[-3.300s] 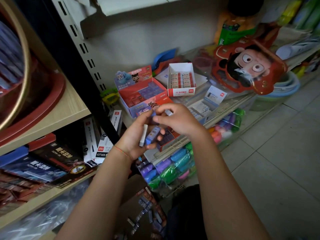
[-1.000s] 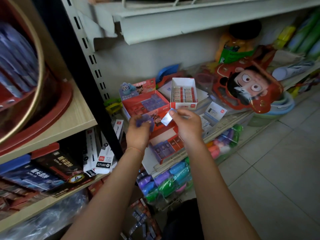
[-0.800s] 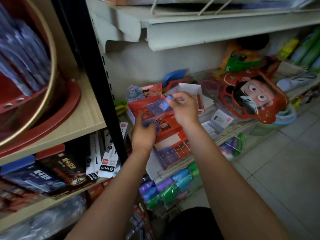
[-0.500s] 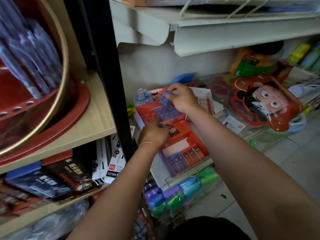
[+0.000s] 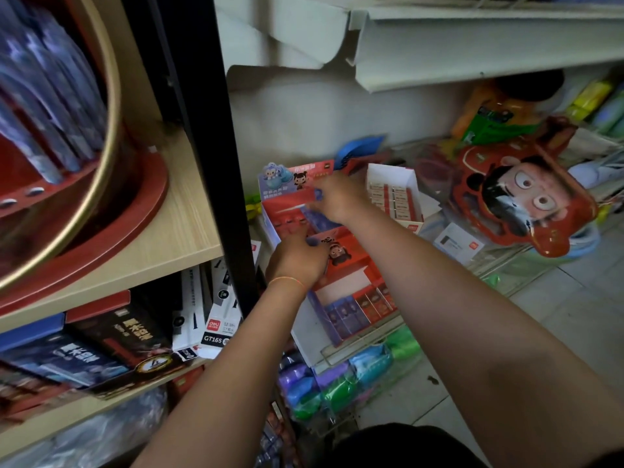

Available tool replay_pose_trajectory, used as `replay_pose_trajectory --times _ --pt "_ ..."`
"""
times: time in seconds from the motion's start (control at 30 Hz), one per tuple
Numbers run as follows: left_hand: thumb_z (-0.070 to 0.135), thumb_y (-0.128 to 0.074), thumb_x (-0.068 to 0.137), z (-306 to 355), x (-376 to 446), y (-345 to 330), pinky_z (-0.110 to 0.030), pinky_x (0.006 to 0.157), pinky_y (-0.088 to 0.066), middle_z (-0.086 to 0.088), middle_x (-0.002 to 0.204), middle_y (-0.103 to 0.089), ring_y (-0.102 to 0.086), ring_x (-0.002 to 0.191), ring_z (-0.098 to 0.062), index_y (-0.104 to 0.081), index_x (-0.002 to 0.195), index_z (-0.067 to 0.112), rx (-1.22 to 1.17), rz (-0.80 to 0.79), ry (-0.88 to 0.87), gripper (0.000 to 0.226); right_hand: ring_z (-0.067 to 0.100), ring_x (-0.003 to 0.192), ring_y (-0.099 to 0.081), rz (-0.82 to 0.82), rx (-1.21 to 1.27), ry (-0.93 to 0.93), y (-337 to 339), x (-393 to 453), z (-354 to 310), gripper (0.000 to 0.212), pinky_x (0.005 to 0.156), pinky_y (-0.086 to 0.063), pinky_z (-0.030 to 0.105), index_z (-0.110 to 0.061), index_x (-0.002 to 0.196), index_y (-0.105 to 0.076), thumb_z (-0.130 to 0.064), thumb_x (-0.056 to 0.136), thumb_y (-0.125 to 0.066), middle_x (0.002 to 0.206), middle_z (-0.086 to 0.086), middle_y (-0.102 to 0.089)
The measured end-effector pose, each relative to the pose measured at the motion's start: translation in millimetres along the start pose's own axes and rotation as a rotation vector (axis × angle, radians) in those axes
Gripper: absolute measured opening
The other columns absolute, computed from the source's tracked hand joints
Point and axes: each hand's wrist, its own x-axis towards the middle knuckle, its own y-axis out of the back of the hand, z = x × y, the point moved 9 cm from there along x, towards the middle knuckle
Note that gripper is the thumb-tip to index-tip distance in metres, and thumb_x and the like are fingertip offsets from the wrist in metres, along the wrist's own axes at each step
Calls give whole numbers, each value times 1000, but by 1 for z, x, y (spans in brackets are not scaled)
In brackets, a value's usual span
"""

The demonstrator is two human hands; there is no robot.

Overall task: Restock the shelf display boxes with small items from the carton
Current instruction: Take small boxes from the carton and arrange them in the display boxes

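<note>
A red display box (image 5: 285, 211) with a cartoon header card stands on the wire shelf, purple small items in its compartments. My right hand (image 5: 341, 199) reaches over this box and pinches a small blue item (image 5: 318, 192) at its back row. My left hand (image 5: 297, 260) hovers at the box's front edge, fingers curled round a few small purple items (image 5: 312, 243). Just below is a second red display box (image 5: 358, 300) with rows of purple and red items. My arms hide the carton.
A white box of erasers (image 5: 395, 194) sits right of the red box, a red cartoon mask (image 5: 520, 201) further right. A black upright post (image 5: 202, 130) and a wooden shelf (image 5: 175, 238) with a red round stand are at left. Bagged coloured items (image 5: 337, 376) hang below.
The camera has moved closer and left. My right hand carried the blue item up and forward from in front of the boxes to the upper box's back row. My left hand followed to its front edge.
</note>
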Motion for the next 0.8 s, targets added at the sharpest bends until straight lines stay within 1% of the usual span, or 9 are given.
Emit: replay_pose_trajectory --times 0.1,0.2,0.4,0.47,0.53,0.6,0.63,0.7,0.8 --pt "37 -41 63 0 2 0 -46 76 -58 -6 85 -70 -68 76 -33 -60 86 26 -17 2 -22 32 28 96 -65 28 -87 -40 -5 0 -2 19 67 -40 30 -22 106 -60 -25 89 -66 101 3 -64" --pt "38 -40 64 -2 5 -1 -46 74 -58 -8 85 -70 -67 74 -33 -57 84 23 -19 -3 -34 29 31 95 -64 66 -43 -65 -8 -1 -2 27 67 -38 31 -18 121 -49 -22 95 -54 106 6 -64" --pt "40 -39 67 -2 4 -1 -47 77 -58 -9 87 -70 -67 77 -35 -58 91 26 -15 -22 -34 33 28 101 -65 36 -93 -165 2 -11 0 17 72 -44 31 -14 107 -67 -21 95 -57 109 7 -68" --pt "46 -39 72 4 0 4 -43 77 -57 -11 88 -70 -67 79 -36 -60 95 27 -50 -4 -41 37 29 98 -65 55 68 -171 17 -21 4 20 70 -42 29 -17 95 -70 -29 96 -54 97 7 -67" --pt "56 -38 84 8 -11 7 -30 60 -50 -15 79 -66 -63 63 -32 -60 96 21 -261 -19 5 43 25 86 -64 137 332 -182 37 -40 12 25 65 -37 27 -14 81 -69 -26 95 -53 82 2 -64" --pt "59 -29 97 11 -21 -6 -21 43 -34 -11 57 -50 -43 40 -22 -59 93 14 -601 -186 94 54 25 77 -62 176 589 -228 45 -66 23 24 64 -42 32 -5 85 -70 -22 92 -55 80 5 -68" --pt "59 -25 98 16 -28 -12 -20 42 -33 -8 55 -48 -41 40 -19 -60 97 14 -736 -281 130 57 26 71 -61 141 697 -275 43 -82 28 24 62 -45 35 -6 86 -69 -24 91 -54 77 8 -68" --pt "52 -28 99 25 -38 -23 -24 46 -46 -8 66 -54 -52 52 -19 -59 112 11 -876 -413 168 53 19 58 -51 -13 902 -413 25 -115 37 17 53 -39 30 -16 86 -62 -28 90 -51 70 4 -60" --pt "10 -33 95 37 -53 -35 -33 61 -59 -17 89 -64 -66 76 -24 -56 114 0 -935 -527 191 32 16 58 -47 -168 1329 -604 -1 -159 46 14 55 -37 28 -17 86 -58 -20 94 -47 68 3 -55"
